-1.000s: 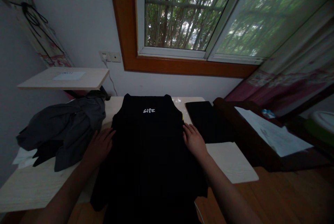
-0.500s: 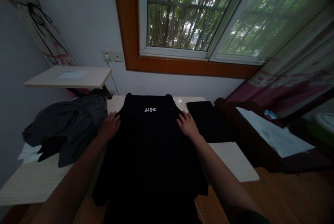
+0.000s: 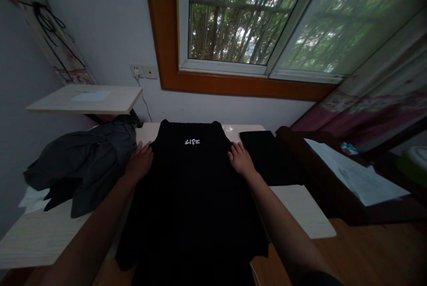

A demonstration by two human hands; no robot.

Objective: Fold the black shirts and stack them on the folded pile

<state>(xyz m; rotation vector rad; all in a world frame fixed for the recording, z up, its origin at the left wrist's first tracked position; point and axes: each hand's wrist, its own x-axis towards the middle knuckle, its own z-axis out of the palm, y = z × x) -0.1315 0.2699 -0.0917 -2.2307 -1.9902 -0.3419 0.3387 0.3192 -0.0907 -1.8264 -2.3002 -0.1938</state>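
A black sleeveless top [image 3: 191, 188] lies spread out on the pale table, its shoulders toward the wall and its lower end hanging over the near edge. White lettering [image 3: 192, 142] shows on its upper part. My left hand [image 3: 141, 161] rests flat on the left edge below the armhole, fingers stretched out. At the opposite edge, my right hand [image 3: 240, 159] lies with its fingers spread on the fabric. Just right of that hand sits a folded black garment [image 3: 271, 157]. Left of my left hand is a heap of dark grey clothing [image 3: 90, 161].
The pale table [image 3: 303, 210] stands below the window [image 3: 240, 19]. A small raised shelf [image 3: 116, 101] with a paper [image 3: 90, 95] rises at the back left. To the right, a dark brown piece of furniture [image 3: 328, 188] bears a large sheet [image 3: 356, 175]. A wall socket [image 3: 143, 71] holds a plugged cord.
The view has shifted very slightly. Both hands stay at the sides of the black top, which lies as before.
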